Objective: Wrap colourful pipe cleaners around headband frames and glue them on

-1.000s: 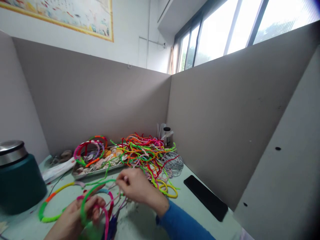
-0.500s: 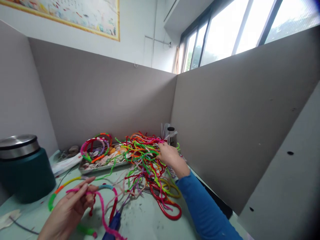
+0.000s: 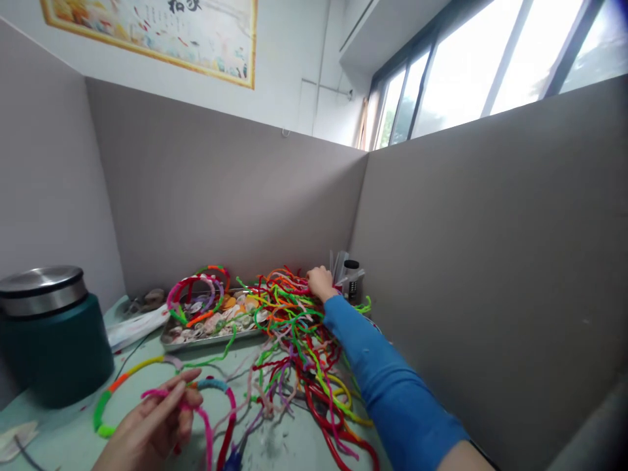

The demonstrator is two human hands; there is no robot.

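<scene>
My left hand [image 3: 156, 418], at the lower left, has its thumb and fingers pinched on a bright pink pipe cleaner [image 3: 208, 428], whose loose end hangs to the right. Behind these fingers curves a hoop wrapped in coloured bands [image 3: 105, 405]; whether they touch it, I cannot tell. My right hand [image 3: 321, 282] reaches to the far side of a tangled heap of multicoloured pipe cleaners [image 3: 289, 307]. Its fingers curl down into the strands, and their tips are hidden. Under the heap's near edge lie red loop handles [image 3: 333, 418], and a dark blue tool [image 3: 233, 458] shows at the bottom.
A metal tray [image 3: 210, 341] of shell-like pieces stands at the back, with colourful wrapped rings [image 3: 171, 304] on it. On the left is a dark teal flask [image 3: 56, 353]. A black-capped bottle [image 3: 352, 278] stands near the corner of the grey partitions [image 3: 235, 190].
My right hand has moved farther back over the heap, its forearm now stretched across the heap's right side. My left hand keeps the pink pipe cleaner. The whole view has shifted slightly.
</scene>
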